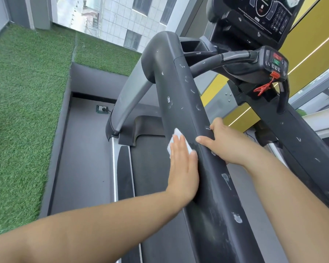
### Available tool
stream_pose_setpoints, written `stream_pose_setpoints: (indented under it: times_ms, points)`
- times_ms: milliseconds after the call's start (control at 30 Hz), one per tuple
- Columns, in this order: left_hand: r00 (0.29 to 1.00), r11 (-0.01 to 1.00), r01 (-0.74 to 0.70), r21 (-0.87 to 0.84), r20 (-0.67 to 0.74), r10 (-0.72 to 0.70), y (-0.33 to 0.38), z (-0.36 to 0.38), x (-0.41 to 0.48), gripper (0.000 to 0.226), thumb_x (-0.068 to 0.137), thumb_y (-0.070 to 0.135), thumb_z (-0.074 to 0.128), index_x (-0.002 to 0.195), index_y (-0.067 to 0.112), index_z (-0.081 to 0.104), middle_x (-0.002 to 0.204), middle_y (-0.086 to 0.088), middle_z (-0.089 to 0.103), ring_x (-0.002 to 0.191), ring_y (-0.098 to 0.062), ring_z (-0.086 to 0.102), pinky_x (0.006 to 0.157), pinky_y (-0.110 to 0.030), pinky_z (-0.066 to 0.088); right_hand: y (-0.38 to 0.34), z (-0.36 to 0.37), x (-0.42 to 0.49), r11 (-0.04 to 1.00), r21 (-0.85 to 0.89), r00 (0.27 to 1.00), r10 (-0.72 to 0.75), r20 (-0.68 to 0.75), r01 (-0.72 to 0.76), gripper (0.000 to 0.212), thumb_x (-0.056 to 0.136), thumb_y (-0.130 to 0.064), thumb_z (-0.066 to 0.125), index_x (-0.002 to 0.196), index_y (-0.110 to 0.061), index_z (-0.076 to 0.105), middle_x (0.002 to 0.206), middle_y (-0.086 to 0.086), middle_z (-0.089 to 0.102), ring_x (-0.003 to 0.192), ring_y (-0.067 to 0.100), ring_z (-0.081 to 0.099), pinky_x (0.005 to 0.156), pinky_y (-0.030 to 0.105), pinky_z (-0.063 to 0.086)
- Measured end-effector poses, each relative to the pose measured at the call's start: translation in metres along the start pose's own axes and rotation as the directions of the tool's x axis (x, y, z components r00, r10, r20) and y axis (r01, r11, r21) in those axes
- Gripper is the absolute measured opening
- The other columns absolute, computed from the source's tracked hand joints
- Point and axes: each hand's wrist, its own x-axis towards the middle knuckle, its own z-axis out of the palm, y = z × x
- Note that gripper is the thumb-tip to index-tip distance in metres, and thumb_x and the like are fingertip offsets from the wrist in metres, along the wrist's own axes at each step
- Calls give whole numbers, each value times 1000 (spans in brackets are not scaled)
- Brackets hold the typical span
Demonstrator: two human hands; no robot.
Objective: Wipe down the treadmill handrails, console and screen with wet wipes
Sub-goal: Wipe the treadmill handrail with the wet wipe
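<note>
The dark left handrail [180, 88] of the treadmill runs from the lower right up to the top centre and carries several white smears. My left hand [182, 164] lies flat with straight fingers on the rail's outer side, pressing a white wet wipe [176, 136] against it. My right hand [226, 143] grips the same rail from its inner side, thumb over the top. The console screen [264, 14] shows at the top right, with a small control panel [273, 61] and a red safety clip [264, 88] below it. The right handrail [308, 145] is also smeared.
The treadmill belt [150, 168] lies below my hands. A grey floor strip with a wall socket [102, 109] runs on the left, bordered by green artificial turf [23, 111]. A yellow wall [311, 35] stands behind the console.
</note>
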Motion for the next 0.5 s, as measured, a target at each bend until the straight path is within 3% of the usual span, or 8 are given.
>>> stream_pose_setpoints:
  times_ms: [67,133,200,267,333,400,467,500]
  points:
    - [996,996,-88,33,37,87,-6,0,-15,52,104,28,19,138,37,-19,145,27,-28,133,10,-30,106,-7,-16,0,-1,0,1000,15,1000,1,11,-1,54,95,-49,46,130,-12,31,121,9,57,85,21,47,64,31,37]
    - [997,998,-63,-3,50,63,-13,-3,-5,51,104,27,19,137,38,-17,146,27,-25,135,7,-27,103,-4,-15,0,-1,1,1000,17,1000,4,16,-4,53,94,-49,47,129,-11,32,119,9,57,85,21,48,66,32,38]
    - [996,993,81,-87,-17,-83,-7,-7,17,52,104,28,17,145,34,-14,150,24,-19,139,3,-20,113,-16,-12,-1,-1,1,1000,0,1000,2,9,-2,53,94,-49,47,127,-11,32,114,10,59,85,23,50,66,32,38]
    - [992,992,98,-80,-73,-104,-1,-5,18,53,104,27,18,149,23,-8,156,13,-13,143,-3,-14,118,-29,-5,-1,0,2,1000,-9,1000,0,1,0,52,95,-50,46,127,-11,32,109,10,59,88,25,52,64,32,37]
    - [997,998,-62,26,-51,64,-3,2,-4,55,102,29,21,148,20,-9,157,8,-15,143,-4,-16,118,-26,-6,1,1,2,1000,6,1000,4,7,-4,51,95,-49,46,126,-12,32,105,9,58,92,27,56,66,33,39]
    - [984,982,-175,71,47,172,-11,1,-23,54,98,36,18,139,35,-17,150,20,-25,135,7,-27,112,-15,-15,1,1,1,1000,15,1000,9,15,-9,50,94,-50,46,125,-12,32,99,6,57,92,26,58,68,33,43]
    - [988,989,-149,21,49,148,-20,-4,-9,51,100,37,18,138,40,-17,148,24,-27,135,9,-26,113,-17,-14,1,0,0,1000,8,1000,11,17,-11,51,94,-50,46,125,-13,32,99,7,58,92,26,58,69,34,43]
    - [998,998,-56,-31,3,56,-21,-6,6,52,103,35,18,141,37,-17,149,24,-25,137,7,-23,116,-23,-11,1,1,-1,1000,7,1000,11,15,-11,51,94,-50,46,126,-12,32,101,8,59,93,26,57,68,34,42]
